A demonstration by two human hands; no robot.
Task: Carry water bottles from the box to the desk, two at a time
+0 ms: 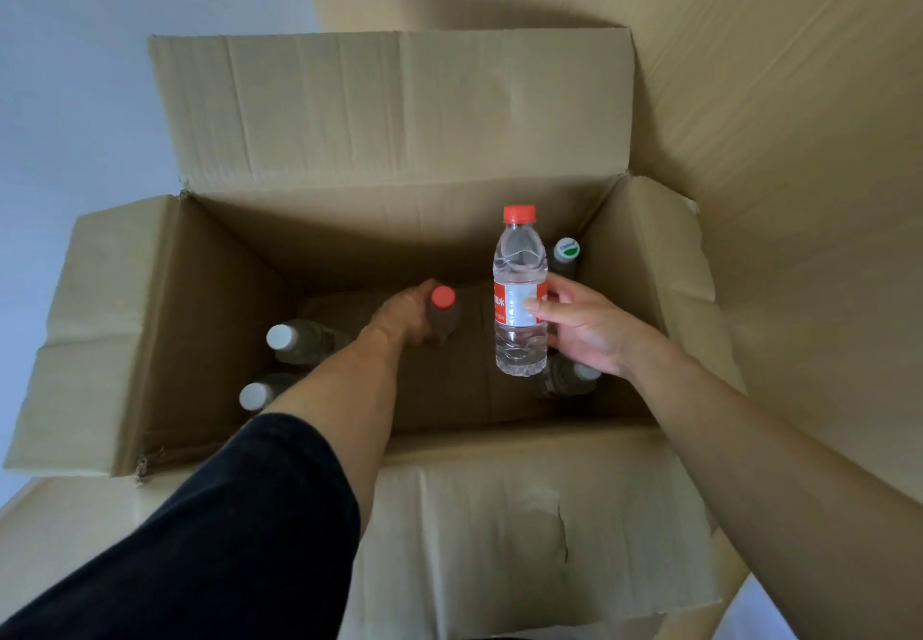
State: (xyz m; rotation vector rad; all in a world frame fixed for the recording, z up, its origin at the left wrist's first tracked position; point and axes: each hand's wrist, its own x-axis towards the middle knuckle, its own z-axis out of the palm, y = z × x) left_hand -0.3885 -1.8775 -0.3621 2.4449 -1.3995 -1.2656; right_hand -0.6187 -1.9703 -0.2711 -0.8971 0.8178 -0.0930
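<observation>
A large open cardboard box (150,330) fills the view. My right hand (584,327) holds a clear water bottle (519,290) with a red cap and red-and-white label upright above the box's right side. My left hand (407,315) reaches deep into the box and grips a second red-capped bottle (442,312) standing near the middle of the bottom. Two white-capped bottles, one (289,340) above the other (257,396), stand at the left beside my forearm. A green-and-white capped bottle (567,252) stands in the far right corner. Another bottle (574,377) is partly hidden under my right hand.
The box's flaps are folded outward on all sides, the far flap (399,105) standing up. A larger sheet of cardboard (774,90) rises behind and to the right. A pale wall (75,65) is at the left.
</observation>
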